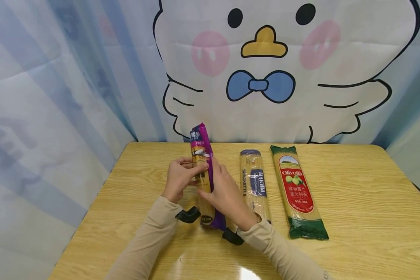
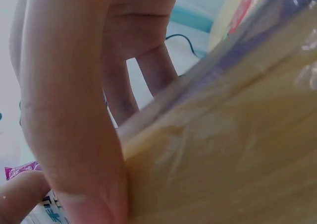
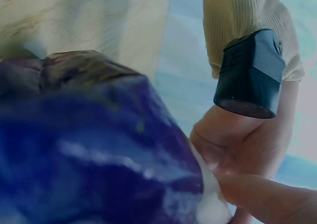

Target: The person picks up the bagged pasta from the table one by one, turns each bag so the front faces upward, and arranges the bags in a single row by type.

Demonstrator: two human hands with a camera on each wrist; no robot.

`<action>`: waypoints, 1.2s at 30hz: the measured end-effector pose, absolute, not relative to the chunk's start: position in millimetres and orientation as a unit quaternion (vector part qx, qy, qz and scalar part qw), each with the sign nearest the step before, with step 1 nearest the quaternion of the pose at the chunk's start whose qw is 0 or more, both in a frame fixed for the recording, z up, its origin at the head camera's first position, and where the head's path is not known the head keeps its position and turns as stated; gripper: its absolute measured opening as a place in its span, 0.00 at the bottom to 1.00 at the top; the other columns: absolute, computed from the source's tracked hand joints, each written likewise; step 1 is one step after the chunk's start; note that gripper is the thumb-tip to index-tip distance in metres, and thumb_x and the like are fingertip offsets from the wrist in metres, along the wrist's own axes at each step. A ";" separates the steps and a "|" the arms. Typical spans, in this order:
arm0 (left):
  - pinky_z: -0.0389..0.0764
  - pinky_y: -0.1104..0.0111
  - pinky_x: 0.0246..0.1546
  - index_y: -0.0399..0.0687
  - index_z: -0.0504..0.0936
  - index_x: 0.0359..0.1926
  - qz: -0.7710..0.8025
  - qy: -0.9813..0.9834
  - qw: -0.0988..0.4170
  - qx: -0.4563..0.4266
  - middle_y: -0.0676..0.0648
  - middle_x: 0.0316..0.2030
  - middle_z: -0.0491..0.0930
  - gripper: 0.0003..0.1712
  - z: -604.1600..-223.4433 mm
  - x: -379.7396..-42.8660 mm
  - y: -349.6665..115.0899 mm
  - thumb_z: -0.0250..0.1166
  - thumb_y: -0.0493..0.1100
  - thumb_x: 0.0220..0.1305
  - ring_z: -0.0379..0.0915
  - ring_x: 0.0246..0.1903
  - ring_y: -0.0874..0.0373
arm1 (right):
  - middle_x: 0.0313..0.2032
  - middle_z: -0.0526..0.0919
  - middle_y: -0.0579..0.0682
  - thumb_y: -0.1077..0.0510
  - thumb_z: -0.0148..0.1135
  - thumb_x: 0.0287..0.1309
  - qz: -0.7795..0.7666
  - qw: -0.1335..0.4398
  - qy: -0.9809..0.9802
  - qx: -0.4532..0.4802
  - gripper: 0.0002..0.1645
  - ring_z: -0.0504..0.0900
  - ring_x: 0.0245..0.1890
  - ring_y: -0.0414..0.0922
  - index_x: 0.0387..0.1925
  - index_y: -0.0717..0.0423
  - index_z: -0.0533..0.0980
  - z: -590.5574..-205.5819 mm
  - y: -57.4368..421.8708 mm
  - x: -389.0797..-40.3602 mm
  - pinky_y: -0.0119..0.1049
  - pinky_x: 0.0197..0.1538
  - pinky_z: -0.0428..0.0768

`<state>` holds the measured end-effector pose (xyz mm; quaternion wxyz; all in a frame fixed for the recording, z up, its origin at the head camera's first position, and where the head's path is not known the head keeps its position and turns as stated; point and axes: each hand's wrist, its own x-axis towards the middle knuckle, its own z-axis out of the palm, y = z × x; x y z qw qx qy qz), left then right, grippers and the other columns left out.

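Note:
A purple-edged spaghetti packet (image 1: 203, 208) with a clear front stands near-vertical in the head view, left of the table's middle. From its left side my left hand (image 1: 178, 177) grips it, thumb across the front. My right hand (image 1: 230, 196) holds the opposite edge, with its thumb low on the clear front. Close up in the left wrist view, pale strands of the packet (image 2: 223, 159) show through the film beside the left hand (image 2: 74, 100). Purple-blue wrapper (image 3: 109, 149) fills much of the right wrist view, hiding most of the grip there.
Right of the hands lies a blue-labelled spaghetti packet (image 1: 254, 171), partly covered by the right wrist. Farther right is a green-ended Olivoila spaghetti packet (image 1: 297, 186). Both lie on the wooden table (image 1: 364, 194). A cartoon-printed curtain (image 1: 259, 120) hangs behind the table's back edge.

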<state>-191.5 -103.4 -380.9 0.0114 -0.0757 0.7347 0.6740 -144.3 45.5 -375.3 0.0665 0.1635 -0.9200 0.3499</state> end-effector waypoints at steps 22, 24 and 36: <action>0.88 0.56 0.40 0.37 0.78 0.55 0.707 0.706 0.047 -0.020 0.38 0.47 0.82 0.24 -389.2 -192.5 -121.8 0.72 0.45 0.62 0.84 0.39 0.54 | 0.58 0.76 0.63 0.71 0.69 0.55 0.554 0.023 -0.819 0.145 0.49 0.81 0.50 0.57 0.75 0.55 0.57 -382.6 64.0 -161.6 0.44 0.41 0.87; 0.88 0.57 0.44 0.36 0.77 0.57 0.708 0.704 0.062 -0.010 0.37 0.50 0.82 0.25 -391.6 -192.3 -125.4 0.71 0.44 0.63 0.84 0.42 0.53 | 0.59 0.76 0.63 0.71 0.68 0.55 0.565 0.013 -0.812 0.146 0.49 0.81 0.51 0.58 0.75 0.55 0.57 -382.5 66.4 -162.9 0.45 0.41 0.87; 0.83 0.58 0.55 0.34 0.66 0.69 0.758 0.637 0.135 0.046 0.31 0.62 0.71 0.31 -406.2 -190.3 -131.6 0.63 0.36 0.67 0.78 0.54 0.52 | 0.61 0.74 0.64 0.71 0.67 0.58 0.603 -0.008 -0.784 0.146 0.49 0.80 0.55 0.59 0.75 0.55 0.55 -381.0 72.3 -164.1 0.48 0.44 0.87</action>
